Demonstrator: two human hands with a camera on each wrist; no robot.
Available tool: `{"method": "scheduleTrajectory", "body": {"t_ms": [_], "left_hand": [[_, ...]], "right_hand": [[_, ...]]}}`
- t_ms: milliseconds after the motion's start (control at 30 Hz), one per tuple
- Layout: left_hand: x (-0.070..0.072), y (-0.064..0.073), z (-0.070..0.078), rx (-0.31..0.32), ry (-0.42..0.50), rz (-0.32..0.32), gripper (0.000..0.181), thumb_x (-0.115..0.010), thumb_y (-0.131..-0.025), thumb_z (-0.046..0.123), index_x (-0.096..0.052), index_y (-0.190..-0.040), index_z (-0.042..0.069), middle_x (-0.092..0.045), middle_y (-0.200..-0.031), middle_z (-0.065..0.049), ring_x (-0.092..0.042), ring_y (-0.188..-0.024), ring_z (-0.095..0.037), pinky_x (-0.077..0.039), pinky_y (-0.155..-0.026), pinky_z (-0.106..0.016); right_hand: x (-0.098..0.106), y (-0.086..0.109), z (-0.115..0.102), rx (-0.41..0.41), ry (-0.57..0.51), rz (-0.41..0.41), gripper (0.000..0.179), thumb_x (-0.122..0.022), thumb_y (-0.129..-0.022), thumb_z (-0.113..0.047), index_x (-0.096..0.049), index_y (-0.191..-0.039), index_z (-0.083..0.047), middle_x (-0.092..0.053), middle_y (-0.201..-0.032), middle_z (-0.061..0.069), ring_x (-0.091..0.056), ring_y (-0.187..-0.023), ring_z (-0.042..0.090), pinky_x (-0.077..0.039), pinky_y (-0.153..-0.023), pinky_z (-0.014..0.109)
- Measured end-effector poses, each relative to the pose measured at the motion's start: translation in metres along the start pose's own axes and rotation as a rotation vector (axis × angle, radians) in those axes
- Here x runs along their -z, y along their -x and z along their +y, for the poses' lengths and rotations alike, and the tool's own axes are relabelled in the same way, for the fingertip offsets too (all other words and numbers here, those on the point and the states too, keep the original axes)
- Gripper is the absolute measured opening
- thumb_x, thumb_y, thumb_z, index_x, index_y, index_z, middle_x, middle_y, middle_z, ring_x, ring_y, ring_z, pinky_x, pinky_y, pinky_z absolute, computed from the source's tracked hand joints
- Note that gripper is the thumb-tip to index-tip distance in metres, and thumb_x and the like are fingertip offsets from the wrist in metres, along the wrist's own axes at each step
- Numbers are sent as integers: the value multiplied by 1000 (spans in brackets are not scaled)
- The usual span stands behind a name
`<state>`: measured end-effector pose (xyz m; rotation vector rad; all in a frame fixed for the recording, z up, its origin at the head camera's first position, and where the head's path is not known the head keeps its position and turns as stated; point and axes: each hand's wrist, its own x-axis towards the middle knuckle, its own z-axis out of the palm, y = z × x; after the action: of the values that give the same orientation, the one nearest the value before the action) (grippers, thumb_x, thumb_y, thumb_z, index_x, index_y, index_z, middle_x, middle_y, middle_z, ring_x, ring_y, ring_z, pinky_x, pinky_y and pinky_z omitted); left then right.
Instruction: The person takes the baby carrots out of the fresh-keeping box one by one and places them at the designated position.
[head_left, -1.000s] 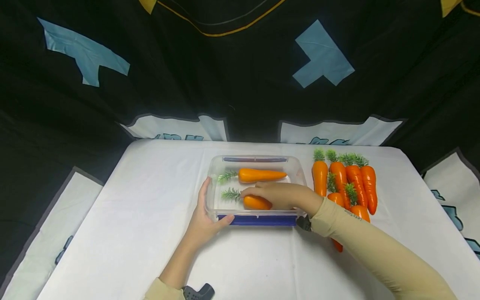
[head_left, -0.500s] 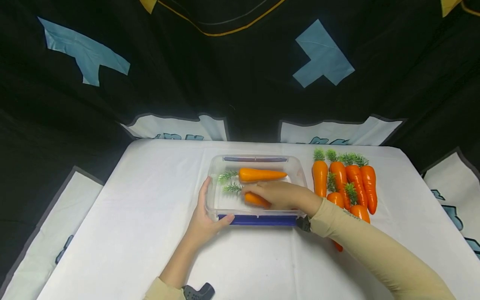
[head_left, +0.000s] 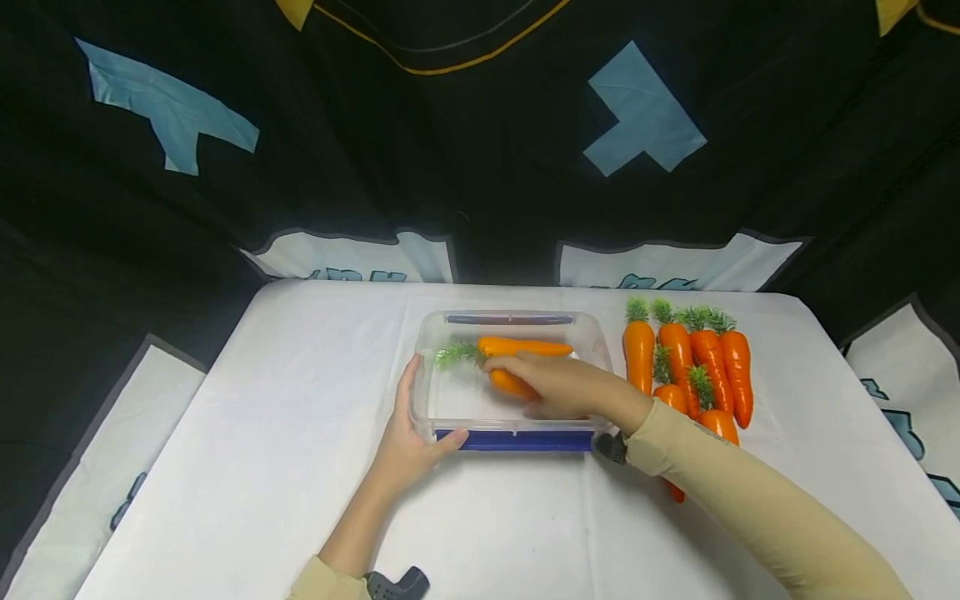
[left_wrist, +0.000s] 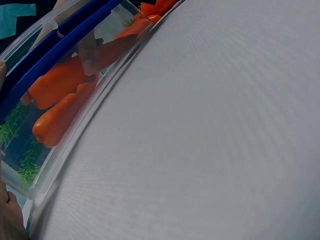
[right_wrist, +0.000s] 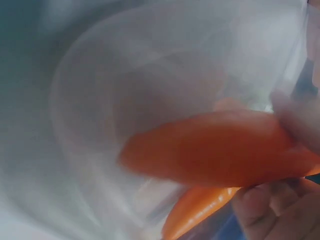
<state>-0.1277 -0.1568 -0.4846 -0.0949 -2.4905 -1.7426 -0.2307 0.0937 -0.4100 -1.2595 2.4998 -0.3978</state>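
A clear plastic container with blue latches stands mid-table. My left hand holds its front-left corner, thumb at the front rim and fingers along the left wall. My right hand reaches inside and grips an orange carrot, its leafy top pointing left. Behind it, close against it, another carrot lies along the back of the container. The right wrist view has the gripped carrot between thumb and fingers, its tapered end free. Through the container wall both carrots appear in the left wrist view; the right hand hides part of the gripped one.
Several carrots with green tops lie to the right of the container, some partly under the right forearm. White cloth covers the table. A black curtain hangs behind it.
My right hand has shifted the gripped carrot backward, away from the front wall, up against the other carrot. The left hand and the container have stayed put.
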Motion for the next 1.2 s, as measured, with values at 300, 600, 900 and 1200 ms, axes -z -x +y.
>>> {"method": "scheduleTrajectory", "body": {"t_ms": [300,600,900,1200], "left_hand": [[1,1,1,12,-4,2,118,-88,-73,33,-5,-156,47,-12,-168,1,-21,-151,-38,-21,-114,-71],[0,1,1,22,-2,-6,117,-87,-74,36,-3,-155,49,-11,-168,2,-22,-151,-37,-22,-115,-70],[0,0,2,26,17,-11,117,-87,-74,34,-3,-155,50,-10,-168,3,-20,-151,-37,-21,-115,-70],[-1,0,1,19,13,-4,117,-87,-74,34,-3,-155,50,-10,-168,3,-19,-152,-38,-20,-115,-72]], "right_hand": [[1,-1,2,-54,-27,167,90,-87,-76,-25,-36,-149,-37,-44,-154,-7,-55,-126,19,-49,-107,46],[4,1,-1,-61,-53,254,96,-90,-71,-31,-35,-150,-35,-50,-148,-4,-55,-126,21,-50,-105,51],[16,14,-6,-55,-104,366,92,-86,-75,-38,-33,-151,-34,-49,-147,-3,-56,-124,21,-53,-101,49],[41,34,-13,12,-183,591,94,-87,-75,-34,-31,-150,-20,-55,-132,7,-56,-96,19,-58,-73,35]]}}
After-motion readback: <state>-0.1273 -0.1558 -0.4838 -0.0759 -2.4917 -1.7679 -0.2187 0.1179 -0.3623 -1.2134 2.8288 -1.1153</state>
